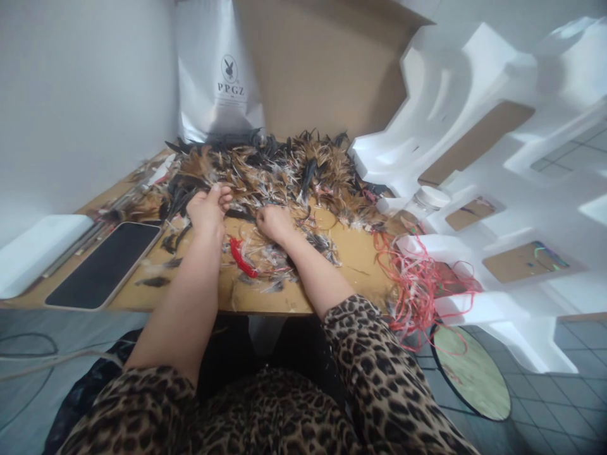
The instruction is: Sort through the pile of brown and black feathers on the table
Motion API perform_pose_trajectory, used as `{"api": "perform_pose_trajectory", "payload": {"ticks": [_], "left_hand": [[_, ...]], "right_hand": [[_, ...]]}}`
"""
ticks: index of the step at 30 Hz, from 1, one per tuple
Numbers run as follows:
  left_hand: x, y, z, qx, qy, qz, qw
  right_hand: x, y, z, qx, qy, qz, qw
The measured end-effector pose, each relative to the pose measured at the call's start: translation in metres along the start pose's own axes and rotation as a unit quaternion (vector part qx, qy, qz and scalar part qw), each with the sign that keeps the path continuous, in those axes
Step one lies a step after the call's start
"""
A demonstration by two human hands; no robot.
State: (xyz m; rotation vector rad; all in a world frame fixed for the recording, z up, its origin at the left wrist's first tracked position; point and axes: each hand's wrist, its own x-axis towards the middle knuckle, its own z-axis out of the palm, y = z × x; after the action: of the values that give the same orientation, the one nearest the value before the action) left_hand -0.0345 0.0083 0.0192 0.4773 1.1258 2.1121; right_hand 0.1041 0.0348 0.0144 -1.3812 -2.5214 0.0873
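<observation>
A big heap of brown, black and white feathers point(284, 167) covers the back of a wooden board point(353, 256). My left hand point(207, 210) reaches into the heap's near edge with its fingers curled around some feathers. My right hand point(272, 221) rests beside it at the heap's edge, fingers closed in a pinch on feathers. A small red bundle point(241, 258) lies on the board between my forearms, among loose feather scraps.
A dark phone point(104, 264) lies face up at the left, next to a white block point(35, 249). A tangle of red strings point(420, 278) hangs off the board's right side. White foam packing point(497, 164) stands right; a silver bag point(215, 76) leans at the back.
</observation>
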Motion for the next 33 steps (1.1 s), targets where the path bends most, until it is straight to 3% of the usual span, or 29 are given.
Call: {"api": "perform_pose_trajectory", "payload": {"ticks": [3, 5, 8, 11, 13, 16, 20, 28, 30, 33], "left_hand": [[0.002, 0.002, -0.002, -0.010, 0.023, 0.007, 1.000], [0.003, 0.003, -0.003, -0.018, 0.031, 0.012, 0.999], [0.005, 0.003, -0.005, -0.024, 0.045, 0.018, 0.999], [0.006, 0.003, -0.006, -0.024, 0.057, 0.017, 0.998], [0.007, 0.003, -0.006, -0.023, 0.058, 0.018, 0.998], [0.008, 0.003, -0.006, -0.023, 0.065, 0.027, 0.997], [0.009, 0.004, -0.007, -0.023, 0.084, 0.047, 0.995], [0.015, 0.004, -0.015, 0.002, 0.101, 0.061, 0.993], [0.016, 0.002, -0.016, 0.016, 0.105, 0.061, 0.992], [0.018, 0.000, -0.016, 0.015, 0.105, 0.061, 0.992]], "right_hand": [[0.002, 0.017, -0.009, 0.080, -0.004, -0.012, 0.997], [0.001, 0.027, -0.018, 0.174, -0.067, -0.045, 0.981], [-0.002, 0.034, -0.031, 0.308, -0.187, -0.102, 0.927], [-0.004, 0.032, -0.037, 0.335, -0.250, -0.124, 0.900], [-0.003, 0.029, -0.035, 0.327, -0.241, -0.100, 0.908], [0.004, 0.026, -0.028, 0.303, -0.176, -0.052, 0.935], [0.018, 0.013, -0.021, 0.234, -0.107, -0.067, 0.964], [0.038, -0.038, -0.003, 0.042, -0.056, -0.096, 0.993], [0.044, -0.042, 0.006, 0.015, -0.037, -0.089, 0.995], [0.053, -0.040, 0.015, -0.014, -0.056, -0.047, 0.997]]}}
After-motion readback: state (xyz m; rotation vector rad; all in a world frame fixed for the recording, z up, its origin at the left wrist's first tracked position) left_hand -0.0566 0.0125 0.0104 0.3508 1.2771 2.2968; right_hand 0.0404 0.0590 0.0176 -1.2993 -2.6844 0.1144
